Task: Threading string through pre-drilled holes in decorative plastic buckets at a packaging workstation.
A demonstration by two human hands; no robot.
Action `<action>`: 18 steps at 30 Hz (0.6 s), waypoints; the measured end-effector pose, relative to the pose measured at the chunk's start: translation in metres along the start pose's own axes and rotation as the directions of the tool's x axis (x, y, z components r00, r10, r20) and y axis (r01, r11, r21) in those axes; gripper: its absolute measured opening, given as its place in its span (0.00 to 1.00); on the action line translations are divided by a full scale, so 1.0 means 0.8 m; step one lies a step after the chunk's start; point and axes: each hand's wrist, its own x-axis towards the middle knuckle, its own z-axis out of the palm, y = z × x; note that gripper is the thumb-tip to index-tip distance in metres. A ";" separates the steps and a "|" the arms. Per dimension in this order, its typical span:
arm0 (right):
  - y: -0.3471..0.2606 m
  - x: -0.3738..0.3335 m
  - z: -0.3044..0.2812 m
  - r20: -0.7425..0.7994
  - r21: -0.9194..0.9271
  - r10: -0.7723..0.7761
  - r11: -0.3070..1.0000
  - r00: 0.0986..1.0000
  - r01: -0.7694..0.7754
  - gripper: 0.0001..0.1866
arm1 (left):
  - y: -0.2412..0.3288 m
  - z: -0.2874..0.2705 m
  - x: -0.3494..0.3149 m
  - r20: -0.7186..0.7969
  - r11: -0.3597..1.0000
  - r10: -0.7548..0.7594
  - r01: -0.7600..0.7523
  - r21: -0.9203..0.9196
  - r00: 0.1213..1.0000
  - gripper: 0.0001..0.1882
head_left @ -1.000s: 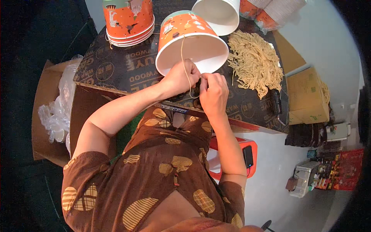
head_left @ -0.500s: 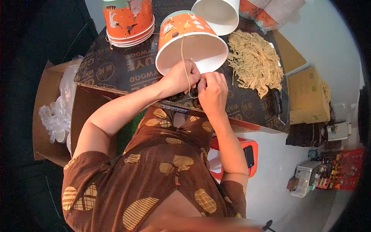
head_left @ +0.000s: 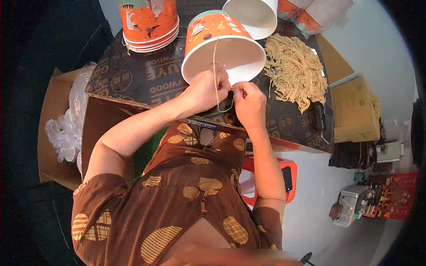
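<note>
A large orange paper bucket (head_left: 219, 27) with cartoon figures lies tilted on the table, its white mouth facing me. From the top of its rim hangs a beige string (head_left: 215, 60), which drapes over my left hand and loops below it. My left hand (head_left: 209, 88) is closed at the lower rim, apparently gripping it; its fingertips are partly hidden. Just right of it, my right hand (head_left: 250, 104) pinches the string close to the rim, thumb against the curled fingers.
A heap of cut strings (head_left: 296, 71) lies on the dark printed table (head_left: 128, 82). Stacked orange buckets (head_left: 150, 22) stand at left, a white-mouthed bucket (head_left: 253, 17) behind, and wrapped buckets (head_left: 326, 17) farther right. Cardboard boxes (head_left: 355, 108) flank the table; a red stool (head_left: 290, 177) stands below.
My right hand has drawn slightly away from the left, opening a small gap between them. The bucket appears a little farther right, along with the whole view.
</note>
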 end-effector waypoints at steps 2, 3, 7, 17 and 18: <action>0.001 0.000 0.000 0.005 -0.006 0.005 1.000 1.000 -0.005 0.02 | 0.005 0.004 -0.002 0.008 1.000 -0.027 0.027 0.013 1.000 0.03; 0.002 0.000 0.000 0.010 -0.011 0.010 1.000 1.000 -0.010 0.02 | 0.006 0.005 -0.003 0.016 0.998 -0.053 0.053 0.028 0.998 0.03; -0.002 0.001 -0.001 0.022 -0.013 0.017 1.000 1.000 -0.017 0.02 | -0.003 0.007 -0.002 0.031 0.994 -0.024 0.020 0.111 0.999 0.03; -0.002 0.000 -0.002 0.064 0.025 0.089 0.996 0.994 -0.091 0.03 | -0.005 0.018 0.003 -0.135 0.998 0.047 -0.040 0.057 0.990 0.04; -0.001 0.000 -0.001 0.062 0.026 0.084 0.996 0.995 -0.086 0.03 | -0.005 0.018 0.004 -0.121 0.999 0.023 -0.017 0.051 0.992 0.04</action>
